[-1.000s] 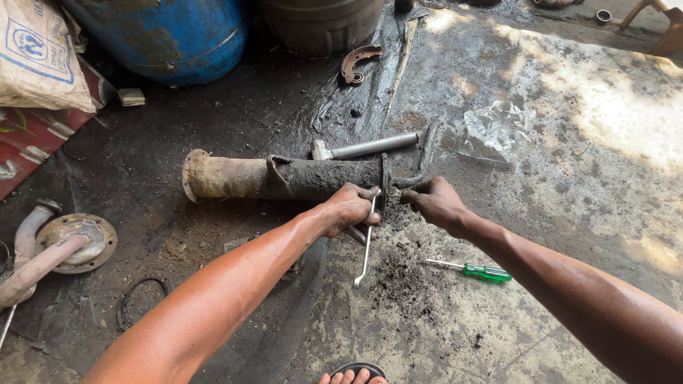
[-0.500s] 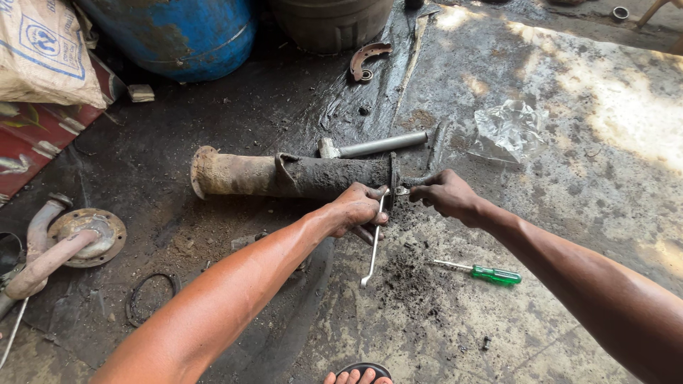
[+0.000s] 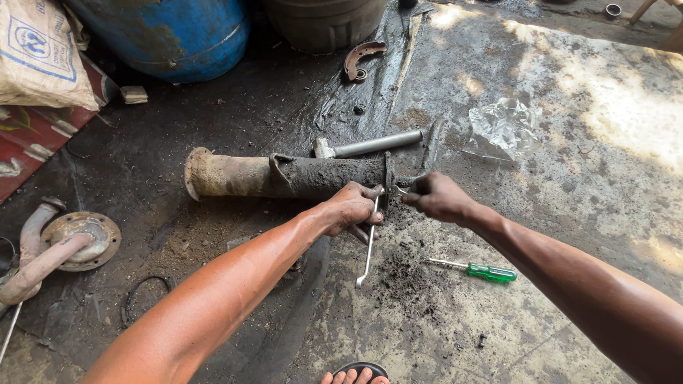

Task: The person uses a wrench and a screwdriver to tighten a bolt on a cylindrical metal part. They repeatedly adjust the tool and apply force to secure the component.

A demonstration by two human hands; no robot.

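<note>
A rusty, grease-caked pipe [image 3: 284,176] lies across the dirty floor, its flange [image 3: 388,179] toward the right. My left hand [image 3: 352,210] grips a thin bent metal wrench [image 3: 368,245] at the flange; the wrench's free end hangs down toward the floor. My right hand [image 3: 437,198] is closed on a small tool or bolt on the flange's other side; what it holds is mostly hidden by the fingers.
A green-handled screwdriver [image 3: 480,270] lies to the right of a heap of black grime. A steel tube with a square end [image 3: 370,146] rests behind the pipe. Blue drum [image 3: 171,32], sack [image 3: 39,53], curved pipe fitting [image 3: 50,245], brake shoe [image 3: 361,57], crumpled clear plastic [image 3: 501,128].
The view has shifted slightly. Both hands stay at the flange; the wrench's hanging end has swung only a little.
</note>
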